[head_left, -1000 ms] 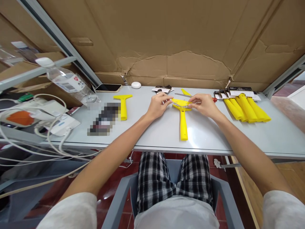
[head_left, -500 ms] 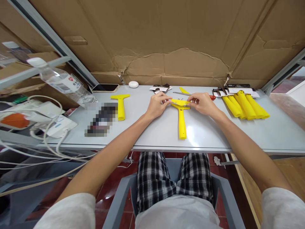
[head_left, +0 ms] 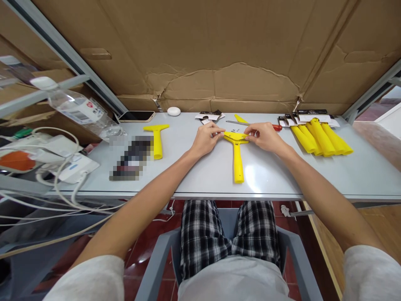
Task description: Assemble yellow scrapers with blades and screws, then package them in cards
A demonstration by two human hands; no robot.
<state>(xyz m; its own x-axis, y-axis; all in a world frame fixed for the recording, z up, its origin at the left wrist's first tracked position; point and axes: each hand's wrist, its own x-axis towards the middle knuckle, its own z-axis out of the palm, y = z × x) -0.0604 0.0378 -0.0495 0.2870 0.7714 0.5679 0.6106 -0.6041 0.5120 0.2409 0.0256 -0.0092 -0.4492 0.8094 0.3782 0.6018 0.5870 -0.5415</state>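
Observation:
A yellow T-shaped scraper (head_left: 238,163) lies in front of me on the table, its handle toward me. My left hand (head_left: 205,139) pinches at the left end of its wide head. At the right end, my right hand (head_left: 263,136) is closed in a pinch too. A thin dark, metallic strip runs across the head between my fingertips, and its ends are hidden by them. Just beyond my hands lie a screwdriver (head_left: 277,127) with a red handle and a small yellow piece (head_left: 240,118).
Several yellow scraper handles (head_left: 322,136) with black-and-white cards lie at the right. Another yellow scraper (head_left: 158,144) rests at the left, near a phone (head_left: 137,116), a white case (head_left: 173,111) and a plastic bottle (head_left: 83,108). White cables (head_left: 75,184) hang at far left. Cardboard (head_left: 250,90) stands behind.
The view has shifted slightly. Both hands stay at the ends of the scraper's head, with small finger movements; the metallic strip across it shows less brightly now.

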